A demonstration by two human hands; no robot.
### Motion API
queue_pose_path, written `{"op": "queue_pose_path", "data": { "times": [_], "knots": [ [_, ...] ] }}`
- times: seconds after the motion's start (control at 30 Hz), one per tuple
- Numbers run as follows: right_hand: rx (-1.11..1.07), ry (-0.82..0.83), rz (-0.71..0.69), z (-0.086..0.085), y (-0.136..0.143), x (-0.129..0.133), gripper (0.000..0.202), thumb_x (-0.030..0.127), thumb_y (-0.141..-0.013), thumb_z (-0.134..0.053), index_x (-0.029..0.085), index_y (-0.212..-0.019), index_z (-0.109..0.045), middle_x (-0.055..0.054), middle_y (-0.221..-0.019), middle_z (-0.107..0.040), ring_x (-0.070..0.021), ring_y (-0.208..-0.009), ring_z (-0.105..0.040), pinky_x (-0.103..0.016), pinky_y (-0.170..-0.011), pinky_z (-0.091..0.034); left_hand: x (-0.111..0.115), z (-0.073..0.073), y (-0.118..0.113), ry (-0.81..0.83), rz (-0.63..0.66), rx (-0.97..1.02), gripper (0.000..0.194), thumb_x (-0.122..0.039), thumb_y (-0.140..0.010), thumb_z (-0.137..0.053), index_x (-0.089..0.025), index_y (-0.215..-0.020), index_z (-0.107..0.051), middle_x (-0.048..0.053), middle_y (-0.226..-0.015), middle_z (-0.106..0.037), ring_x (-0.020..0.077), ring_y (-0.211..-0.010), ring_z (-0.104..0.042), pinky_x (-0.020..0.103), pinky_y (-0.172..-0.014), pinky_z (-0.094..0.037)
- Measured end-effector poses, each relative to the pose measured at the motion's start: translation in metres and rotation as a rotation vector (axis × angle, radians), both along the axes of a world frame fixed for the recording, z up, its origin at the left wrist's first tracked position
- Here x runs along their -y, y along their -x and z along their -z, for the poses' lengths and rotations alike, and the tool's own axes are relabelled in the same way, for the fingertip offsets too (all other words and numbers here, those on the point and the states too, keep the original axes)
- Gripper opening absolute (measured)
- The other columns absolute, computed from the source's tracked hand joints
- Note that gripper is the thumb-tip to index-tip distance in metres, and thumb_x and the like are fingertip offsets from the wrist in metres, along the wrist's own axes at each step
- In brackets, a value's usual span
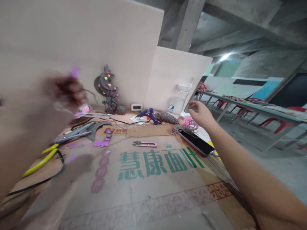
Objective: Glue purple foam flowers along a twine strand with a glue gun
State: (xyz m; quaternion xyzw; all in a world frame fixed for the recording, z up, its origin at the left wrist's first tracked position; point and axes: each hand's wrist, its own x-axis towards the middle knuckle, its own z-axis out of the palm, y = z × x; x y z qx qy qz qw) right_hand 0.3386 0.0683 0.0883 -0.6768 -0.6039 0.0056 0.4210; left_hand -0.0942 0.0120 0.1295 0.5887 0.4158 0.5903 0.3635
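My left hand (pixel 68 91) is raised at the left and smeared by motion. Its fingers look closed, with a small purple piece (pixel 75 71) sticking up from them. Near those fingers a grey strand of yarn (pixel 90 92) trails down toward the table. My right hand (pixel 199 112) hovers at the right with bent fingers apart, and nothing shows between them. Below it lie a loose tangle of grey yarn (pixel 188 128), a pink object (pixel 188 120) and a black phone (pixel 198 142). Purple flower-shaped pieces (pixel 102 143) rest on the printed cardboard (pixel 153 204).
Pink thread snips (pixel 145 144) lie mid-board. Behind them are a blue glue gun (pixel 147 115), a small digital clock (pixel 136 107) and a clear bottle (pixel 177 100). A grey moon-shaped decoration (pixel 105 84) stands against the white panel. Yellow-handled pliers (pixel 42 163) lie left.
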Motion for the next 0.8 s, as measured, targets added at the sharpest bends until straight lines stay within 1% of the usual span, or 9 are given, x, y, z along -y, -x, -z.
{"op": "queue_pose_path", "data": {
  "times": [0.03, 0.1, 0.23, 0.3, 0.37, 0.43, 0.53, 0.67, 0.8],
  "knots": [
    [0.032, -0.014, -0.084, -0.003, 0.016, 0.008, 0.036, 0.019, -0.073, -0.058, 0.017, -0.109, -0.059, -0.008, -0.100, -0.061, -0.0098, -0.056, -0.050, -0.025, -0.055, -0.042, 0.005, 0.010, -0.031, 0.025, 0.054, 0.007, 0.029, -0.033, -0.089, -0.036, -0.016, -0.075, -0.054, -0.002, -0.062, -0.051, 0.0080, -0.061, -0.049, 0.020, -0.058, -0.042],
    [-0.066, 0.044, -0.334, -0.003, 0.052, 0.027, 0.032, 0.028, -0.079, -0.055, 0.020, -0.109, -0.058, -0.007, -0.101, -0.060, -0.0091, -0.053, -0.048, -0.025, -0.050, -0.042, 0.010, 0.032, -0.061, 0.076, 0.154, 0.022, 0.021, -0.027, -0.084, -0.044, -0.016, -0.069, -0.053, -0.001, -0.062, -0.051, 0.0089, -0.060, -0.048, 0.021, -0.056, -0.040],
    [-0.429, 0.306, -0.884, 0.018, 0.122, 0.069, 0.046, 0.034, -0.082, -0.055, 0.028, -0.125, -0.042, -0.007, -0.125, -0.050, -0.0080, -0.057, -0.052, -0.029, -0.060, -0.050, 0.020, 0.065, -0.071, 0.154, 0.329, -0.066, 0.018, -0.024, -0.079, -0.051, -0.015, -0.063, -0.056, -0.001, -0.063, -0.053, 0.0110, -0.063, -0.050, 0.024, -0.060, -0.041],
    [-0.611, 0.464, -1.050, 0.034, 0.147, 0.084, 0.051, 0.034, -0.082, -0.055, 0.031, -0.129, -0.035, -0.007, -0.127, -0.047, -0.0092, -0.064, -0.057, -0.031, -0.067, -0.052, 0.025, 0.074, -0.077, 0.158, 0.389, -0.142, 0.017, -0.026, -0.079, -0.052, -0.016, -0.066, -0.057, -0.001, -0.064, -0.055, 0.0119, -0.065, -0.051, 0.025, -0.062, -0.040],
    [-0.705, 0.596, -1.133, 0.049, 0.161, 0.091, 0.045, 0.035, -0.082, -0.055, 0.028, -0.124, -0.040, -0.006, -0.112, -0.054, -0.0103, -0.066, -0.059, -0.030, -0.066, -0.051, 0.027, 0.082, -0.084, 0.177, 0.421, -0.150, 0.017, -0.028, -0.079, -0.052, -0.017, -0.067, -0.055, -0.001, -0.064, -0.055, 0.0124, -0.065, -0.051, 0.025, -0.062, -0.039],
    [-0.701, 0.660, -1.168, 0.060, 0.166, 0.091, 0.032, 0.035, -0.083, -0.055, 0.022, -0.111, -0.049, -0.002, -0.088, -0.058, -0.0098, -0.062, -0.057, -0.026, -0.060, -0.048, 0.027, 0.089, -0.089, 0.200, 0.426, -0.144, 0.016, -0.028, -0.080, -0.052, -0.017, -0.067, -0.053, -0.002, -0.063, -0.053, 0.0125, -0.064, -0.051, 0.025, -0.061, -0.039],
    [-0.566, 0.641, -1.074, 0.070, 0.163, 0.081, 0.018, 0.031, -0.082, -0.055, 0.018, -0.094, -0.055, 0.004, -0.065, -0.052, -0.0071, -0.053, -0.047, -0.020, -0.052, -0.040, 0.024, 0.101, -0.091, 0.189, 0.397, -0.185, 0.016, -0.028, -0.079, -0.053, -0.017, -0.067, -0.054, -0.002, -0.063, -0.052, 0.0115, -0.063, -0.050, 0.024, -0.060, -0.039],
    [-0.380, 0.559, -0.877, 0.076, 0.155, 0.073, 0.014, 0.026, -0.081, -0.053, 0.016, -0.074, -0.058, 0.003, -0.060, -0.052, -0.0072, -0.051, -0.044, -0.020, -0.051, -0.037, 0.021, 0.118, -0.090, 0.159, 0.346, -0.228, 0.020, -0.034, -0.081, -0.051, -0.017, -0.069, -0.053, -0.002, -0.063, -0.051, 0.0108, -0.060, -0.048, 0.023, -0.055, -0.037],
    [-0.182, 0.388, -0.781, 0.085, 0.151, 0.072, 0.018, 0.028, -0.084, -0.050, 0.017, -0.074, -0.058, 0.001, -0.065, -0.058, -0.0104, -0.058, -0.051, -0.023, -0.058, -0.040, 0.016, 0.128, -0.090, 0.156, 0.252, -0.253, 0.020, -0.034, -0.081, -0.050, -0.016, -0.074, -0.054, -0.003, -0.060, -0.050, 0.0100, -0.056, -0.047, 0.022, -0.053, -0.036]
  ]
}}
